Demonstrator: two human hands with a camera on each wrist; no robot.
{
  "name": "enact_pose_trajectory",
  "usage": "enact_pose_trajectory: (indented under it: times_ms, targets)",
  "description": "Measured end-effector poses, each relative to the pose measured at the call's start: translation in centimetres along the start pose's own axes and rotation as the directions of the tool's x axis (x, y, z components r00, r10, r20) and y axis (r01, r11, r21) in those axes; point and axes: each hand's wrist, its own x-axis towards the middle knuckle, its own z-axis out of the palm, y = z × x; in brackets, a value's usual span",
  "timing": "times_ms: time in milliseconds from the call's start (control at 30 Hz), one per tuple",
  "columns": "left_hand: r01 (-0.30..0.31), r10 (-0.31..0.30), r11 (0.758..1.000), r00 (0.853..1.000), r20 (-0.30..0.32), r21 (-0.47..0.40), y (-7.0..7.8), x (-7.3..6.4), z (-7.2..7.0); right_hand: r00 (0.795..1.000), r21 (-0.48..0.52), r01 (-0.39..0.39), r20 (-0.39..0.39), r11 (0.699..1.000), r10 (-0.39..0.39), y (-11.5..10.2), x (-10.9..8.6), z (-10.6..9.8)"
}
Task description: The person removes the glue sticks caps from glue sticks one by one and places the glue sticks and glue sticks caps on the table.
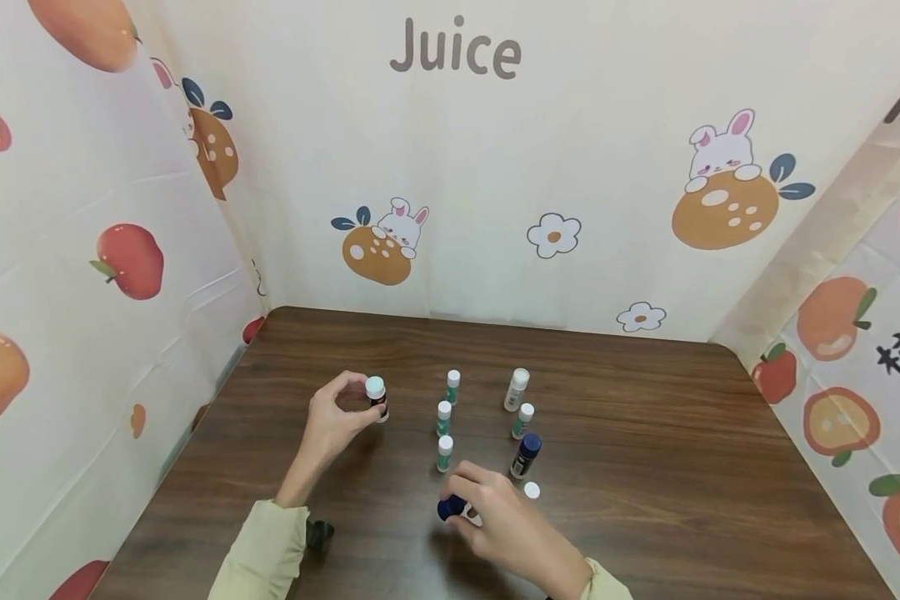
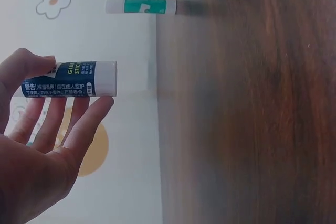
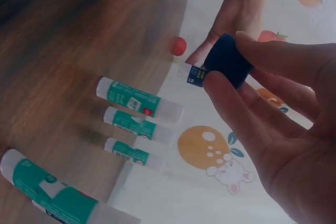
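Below centre, the left hand (image 1: 334, 421) pinches a glue stick (image 2: 79, 81), the right hand (image 1: 501, 515) a blue cylinder (image 3: 228, 60), likely mid-arranging, next calling for upright placing.

Soft light, dimmer wrist views

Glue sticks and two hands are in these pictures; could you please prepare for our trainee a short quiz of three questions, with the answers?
1. True or false: the left hand holds a dark-labelled glue stick.
2. In the head view, how many green-labelled sticks stand in the row on the picture's left side? a) two b) three c) five
3. Fill in the colour: the right hand holds a dark ____ cylindrical piece.

Key: 1. true; 2. b; 3. blue.
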Motion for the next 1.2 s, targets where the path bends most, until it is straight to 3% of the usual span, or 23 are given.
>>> enact_pose_trajectory:
  times_ms: [633,867,1200]
  targets:
    - [0.116,-0.117,0.993,0.993,-0.017,-0.027,-1.6,2.6,-0.3,0.994,-0.03,-0.072,0.078,0.997,0.074,1.6,0.1,2.6]
    - [0.185,-0.186,0.982,0.982,-0.028,-0.03,-2.2,3.2,-0.3,0.986,-0.035,-0.113,0.119,0.993,0.116,2.0,0.1,3.6]
    - [0.233,-0.233,0.972,0.971,-0.06,-0.001,-3.1,3.8,0.2,0.977,-0.063,-0.137,0.154,0.989,0.145,2.5,0.2,4.4]
